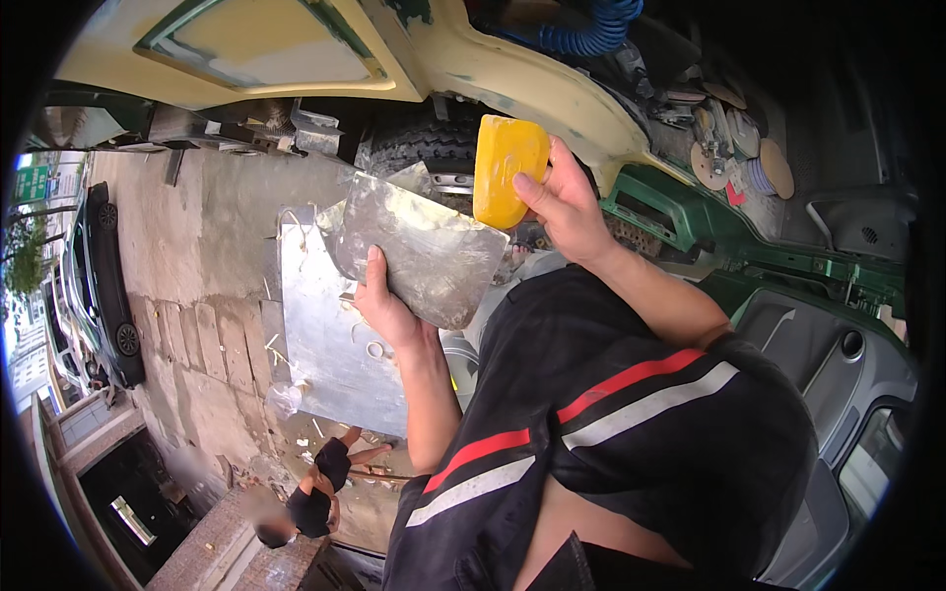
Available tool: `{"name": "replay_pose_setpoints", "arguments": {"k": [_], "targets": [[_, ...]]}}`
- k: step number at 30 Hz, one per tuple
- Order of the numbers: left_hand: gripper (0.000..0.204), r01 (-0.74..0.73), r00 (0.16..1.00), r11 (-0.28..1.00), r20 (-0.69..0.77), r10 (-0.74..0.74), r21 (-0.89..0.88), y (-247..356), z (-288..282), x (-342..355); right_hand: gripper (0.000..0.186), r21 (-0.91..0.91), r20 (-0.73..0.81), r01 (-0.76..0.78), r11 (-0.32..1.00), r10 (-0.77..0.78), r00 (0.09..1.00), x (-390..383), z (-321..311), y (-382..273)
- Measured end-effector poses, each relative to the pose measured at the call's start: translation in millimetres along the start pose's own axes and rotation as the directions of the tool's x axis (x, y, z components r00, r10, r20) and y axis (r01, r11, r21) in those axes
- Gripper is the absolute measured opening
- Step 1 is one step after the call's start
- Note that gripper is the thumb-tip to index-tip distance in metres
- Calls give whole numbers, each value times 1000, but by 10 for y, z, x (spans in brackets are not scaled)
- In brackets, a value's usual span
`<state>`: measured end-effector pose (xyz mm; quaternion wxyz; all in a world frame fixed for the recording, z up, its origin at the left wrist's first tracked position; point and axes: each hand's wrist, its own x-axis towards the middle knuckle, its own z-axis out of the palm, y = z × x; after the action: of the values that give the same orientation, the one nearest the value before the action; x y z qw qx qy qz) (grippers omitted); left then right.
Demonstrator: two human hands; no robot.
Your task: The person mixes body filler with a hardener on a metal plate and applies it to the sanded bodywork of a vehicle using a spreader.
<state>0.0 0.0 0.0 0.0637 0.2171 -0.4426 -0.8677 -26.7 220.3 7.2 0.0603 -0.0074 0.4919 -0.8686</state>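
Observation:
My left hand [389, 305] grips a scuffed, stained metal plate [414, 261] smeared with pale material along its upper edge, with the thumb lying on its face. Part of another metal piece shows behind it. My right hand [562, 202] holds a yellow spreader [505, 158] upright, thumb on its face, at the upper right corner of the plate. Beneath them lies a larger silvery metal sheet [325, 364] with scraps and a roll of tape on it, and a pale bucket, partly hidden, sits beside it.
A cream-and-green vehicle body [434, 44] with a tyre [419, 143] stands above. Tools and sanding discs [724, 148] lie inside it, near a grey door [788, 345]. A person [310, 502] is on the pavement [207, 236] below; parked cars [103, 286] are at left.

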Motion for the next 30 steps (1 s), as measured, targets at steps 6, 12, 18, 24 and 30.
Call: {"name": "replay_pose_setpoints", "arguments": {"k": [6, 12, 18, 24, 30], "targets": [[38, -106, 990, 991, -79, 113, 83, 208, 112, -40, 44, -55, 106, 114, 992, -108, 988, 23, 223, -9], [35, -104, 990, 994, -91, 106, 28, 154, 89, 5, 44, -77, 211, 81, 994, -63, 976, -43, 149, 37], [35, -31, 999, 975, -33, 25, -219, 244, 66, 158, 44, -66, 349, -121, 990, 136, 927, -135, 99, 85], [39, 128, 992, 965, 50, -120, -227, 239, -82, 94, 54, 199, 252, -272, 942, 219, 943, -23, 35, 32], [34, 253, 967, 952, 32, -251, -174, 40, 99, -67, 54, 308, 277, -305, 901, 222, 935, -7, 107, 18]]}}
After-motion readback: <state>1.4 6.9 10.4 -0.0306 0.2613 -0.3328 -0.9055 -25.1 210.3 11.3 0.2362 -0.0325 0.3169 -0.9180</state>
